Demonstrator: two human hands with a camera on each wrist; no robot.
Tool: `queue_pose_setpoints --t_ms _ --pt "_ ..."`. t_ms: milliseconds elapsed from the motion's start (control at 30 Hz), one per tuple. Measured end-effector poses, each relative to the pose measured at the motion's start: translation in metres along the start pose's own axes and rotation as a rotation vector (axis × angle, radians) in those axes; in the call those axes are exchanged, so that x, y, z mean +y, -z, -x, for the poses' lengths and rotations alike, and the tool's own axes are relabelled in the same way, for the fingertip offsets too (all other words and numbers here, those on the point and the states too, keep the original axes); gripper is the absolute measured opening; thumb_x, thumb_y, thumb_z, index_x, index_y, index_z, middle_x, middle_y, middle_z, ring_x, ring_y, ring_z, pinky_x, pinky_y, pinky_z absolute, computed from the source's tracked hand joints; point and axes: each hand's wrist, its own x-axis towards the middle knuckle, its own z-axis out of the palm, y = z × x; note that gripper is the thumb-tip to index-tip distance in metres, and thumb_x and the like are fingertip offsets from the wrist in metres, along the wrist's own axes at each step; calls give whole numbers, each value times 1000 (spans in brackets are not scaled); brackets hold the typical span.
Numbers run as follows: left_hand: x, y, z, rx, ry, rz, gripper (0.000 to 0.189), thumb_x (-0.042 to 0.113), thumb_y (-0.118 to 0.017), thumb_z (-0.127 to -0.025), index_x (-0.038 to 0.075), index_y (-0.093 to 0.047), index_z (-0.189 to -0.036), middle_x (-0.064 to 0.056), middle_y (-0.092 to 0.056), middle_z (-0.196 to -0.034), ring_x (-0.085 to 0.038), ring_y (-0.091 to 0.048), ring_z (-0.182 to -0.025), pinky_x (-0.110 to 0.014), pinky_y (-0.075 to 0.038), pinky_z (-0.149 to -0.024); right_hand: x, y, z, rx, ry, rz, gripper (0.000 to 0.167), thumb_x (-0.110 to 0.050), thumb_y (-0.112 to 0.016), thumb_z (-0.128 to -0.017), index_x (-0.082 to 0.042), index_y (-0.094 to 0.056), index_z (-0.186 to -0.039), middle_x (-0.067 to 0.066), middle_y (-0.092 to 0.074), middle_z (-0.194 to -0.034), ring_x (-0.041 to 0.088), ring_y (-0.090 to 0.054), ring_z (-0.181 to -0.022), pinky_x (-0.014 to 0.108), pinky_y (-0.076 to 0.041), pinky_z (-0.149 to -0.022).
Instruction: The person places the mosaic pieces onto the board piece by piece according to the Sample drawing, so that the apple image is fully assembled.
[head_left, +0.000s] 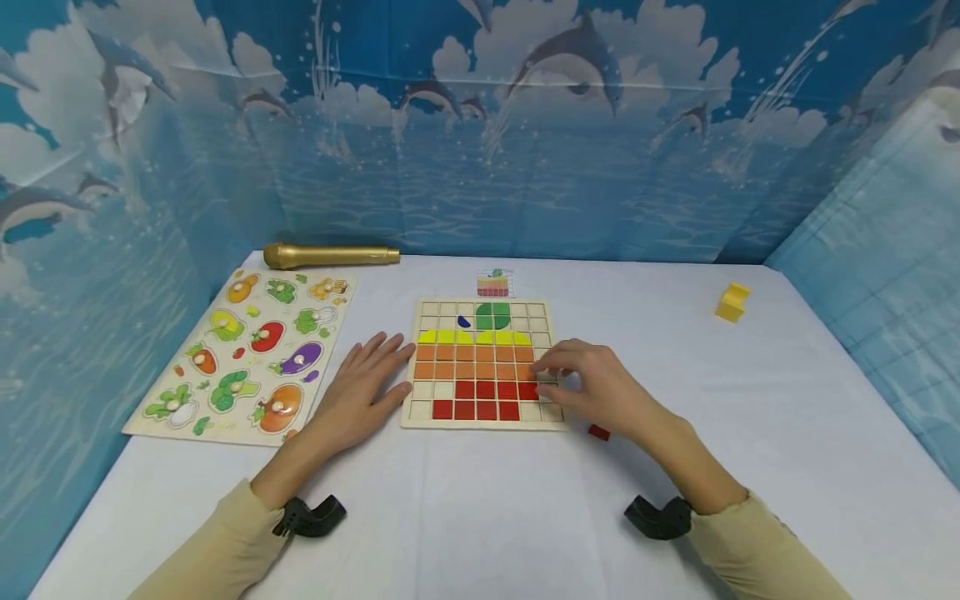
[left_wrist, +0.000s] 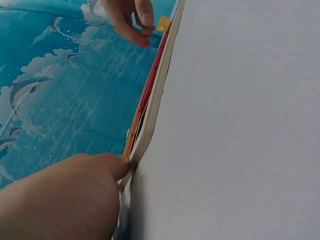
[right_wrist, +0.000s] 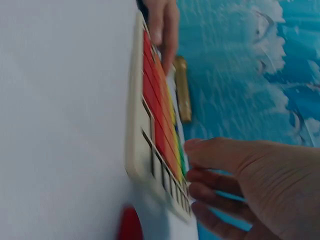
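A wooden grid board [head_left: 422,410] lies flat, filled with rows of red, orange and yellow tiles, a green leaf-like shape [head_left: 492,316] and a small dark blue piece [head_left: 463,322]. My left hand [head_left: 348,404] lies along its left side, fingers extended, with fingertips and thumb at the edge. Over the right side hovers my right hand [head_left: 596,383], its fingers loosely bent near the end of a red row; no tile shows between them in the right wrist view. A loose red tile [head_left: 599,432] lies on the cloth below this hand.
A vegetable puzzle board [head_left: 232,432] lies at the left, and a gold microphone [head_left: 333,255] is behind it. Just beyond the grid board is a small picture card [head_left: 495,283]. A yellow piece [head_left: 732,302] stands at the far right of the white table [head_left: 487,517].
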Motion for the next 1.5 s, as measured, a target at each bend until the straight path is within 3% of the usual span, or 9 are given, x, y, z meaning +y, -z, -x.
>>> queue_pose_setpoints --t_ms 133,267,533,733,900,1167,1500 --pt "1 -2 0 -10 -2 6 63 33 -63 -105 14 -44 -161 -12 -34 -172 -37 -18 -163 -60 -8 -132 23 20 22 -55 -114 66 27 -19 -85 -90 -13 -80 -116 1 -75 -109 17 -67 -93 41 -62 -82" --pt "1 -3 1 -20 -1 9 63 33 -63 -104 14 -44 -161 -12 -34 -172 -37 -18 -163 -60 -9 -132 42 35 40 -104 -158 78 25 -16 -84 -91 -17 -81 -116 -2 -74 -110 15 -67 -95 39 -63 -83" --pt "0 -2 1 -4 7 -18 63 35 -62 -105 15 -43 -162 -11 -33 -172 -36 -17 -163 -60 -9 -132 64 53 46 -232 -117 -101 33 -2 -75 -95 -26 -80 -117 -8 -72 -119 17 -66 -111 34 -63 -91" --pt "0 -2 2 -5 11 -11 63 36 -61 -106 17 -42 -163 -10 -32 -173 -35 -15 -164 -58 -7 -133 70 55 45 -304 -66 -183 43 5 -71 -95 -31 -81 -116 -4 -66 -124 16 -58 -117 28 -61 -91" --pt "1 0 0 -8 5 -14 63 36 -61 -106 16 -42 -163 -10 -32 -173 -35 -15 -164 -58 -7 -133 73 56 47 -298 -52 -193 39 2 -72 -96 -31 -81 -114 -4 -66 -123 17 -58 -116 27 -61 -90" --pt "1 1 -4 -6 0 -3 63 35 -61 -106 16 -43 -162 -10 -32 -173 -34 -15 -164 -58 -6 -133 78 62 50 -287 -140 -149 40 1 -78 -91 -29 -78 -118 -8 -68 -122 17 -62 -114 28 -60 -93" --pt "0 -1 0 -4 9 6 63 35 -61 -105 17 -43 -162 -9 -33 -173 -35 -16 -164 -58 -7 -133 80 45 46 -179 -161 -79 31 -14 -90 -84 -28 -78 -110 -11 -71 -109 12 -64 -99 25 -60 -89"
